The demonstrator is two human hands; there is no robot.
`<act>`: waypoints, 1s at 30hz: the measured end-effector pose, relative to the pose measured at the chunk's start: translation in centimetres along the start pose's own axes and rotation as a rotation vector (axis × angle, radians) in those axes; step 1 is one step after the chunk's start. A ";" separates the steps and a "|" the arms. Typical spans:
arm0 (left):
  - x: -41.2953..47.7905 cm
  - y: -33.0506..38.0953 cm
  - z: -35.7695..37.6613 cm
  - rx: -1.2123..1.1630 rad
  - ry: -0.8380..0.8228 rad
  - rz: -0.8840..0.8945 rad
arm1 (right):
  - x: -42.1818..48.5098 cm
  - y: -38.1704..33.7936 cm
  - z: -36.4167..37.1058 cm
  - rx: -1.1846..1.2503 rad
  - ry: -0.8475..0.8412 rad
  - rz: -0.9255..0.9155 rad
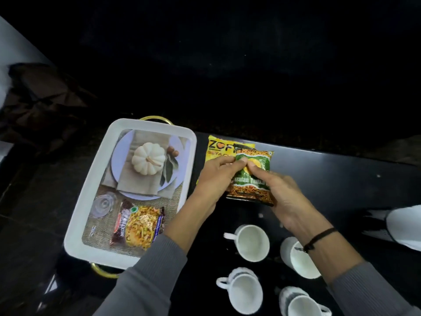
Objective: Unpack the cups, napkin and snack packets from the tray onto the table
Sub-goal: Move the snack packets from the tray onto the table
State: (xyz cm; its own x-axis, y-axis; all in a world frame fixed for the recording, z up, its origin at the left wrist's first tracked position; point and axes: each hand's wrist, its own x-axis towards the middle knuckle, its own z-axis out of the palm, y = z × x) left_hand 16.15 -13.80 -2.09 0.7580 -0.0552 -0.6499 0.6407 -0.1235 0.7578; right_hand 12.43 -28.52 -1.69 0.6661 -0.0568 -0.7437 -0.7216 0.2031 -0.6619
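Note:
A white tray [75, 220] with gold handles and a pumpkin picture sits on the black table at the left. One dark mixture snack packet [139, 226] lies in its near end. To the right of the tray, a yellow packet [218, 149] lies on the table, partly under a green and orange packet [255, 179]. My left hand [214, 179] and my right hand [280, 197] both pinch the green packet. Several white cups [250, 242] stand on the table near me, below my hands.
A white folded napkin [405, 226] lies at the right edge of the table. Dark brown cloth [41, 101] is bunched at the far left. The table's far edge runs just behind the packets; beyond it all is dark.

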 end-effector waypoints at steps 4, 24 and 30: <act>0.3 0.1 2.4 0.105 -0.019 0.039 | 0.6 0.1 -2.6 -0.031 0.130 -0.104; 0.5 -4.5 0.7 1.034 0.146 0.337 | 3.0 4.3 -3.6 -0.877 0.376 -0.619; 0.6 -4.8 0.9 1.074 0.164 0.374 | 2.9 4.1 -2.9 -0.950 0.445 -0.621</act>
State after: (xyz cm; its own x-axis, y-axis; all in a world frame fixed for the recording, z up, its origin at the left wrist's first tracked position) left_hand 13.40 -14.11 -6.18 0.9361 -0.1462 -0.3198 -0.0025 -0.9122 0.4097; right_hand 10.86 -30.70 -6.81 0.9588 -0.2574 -0.1200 -0.2779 -0.7633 -0.5832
